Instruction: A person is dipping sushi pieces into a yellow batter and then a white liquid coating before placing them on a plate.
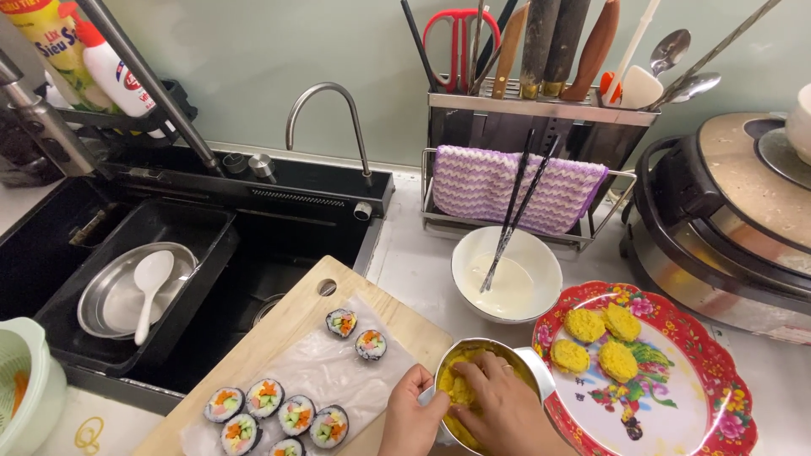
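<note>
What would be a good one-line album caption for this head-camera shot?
Right hand presses into yellow crumbs in a metal bowl steadied by the left hand, between sliced rice rolls and a flowered plate.

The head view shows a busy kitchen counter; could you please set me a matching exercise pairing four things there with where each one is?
Things:
1. chopsticks
2. white rice paddle
3. yellow-coated pieces
4. sliced rice rolls

Places:
A. on the flowered plate
B. on the wooden cutting board
C. resting in the white bowl
D. in the metal dish in the sink

Pairs: 1-C, 2-D, 3-A, 4-B
</note>
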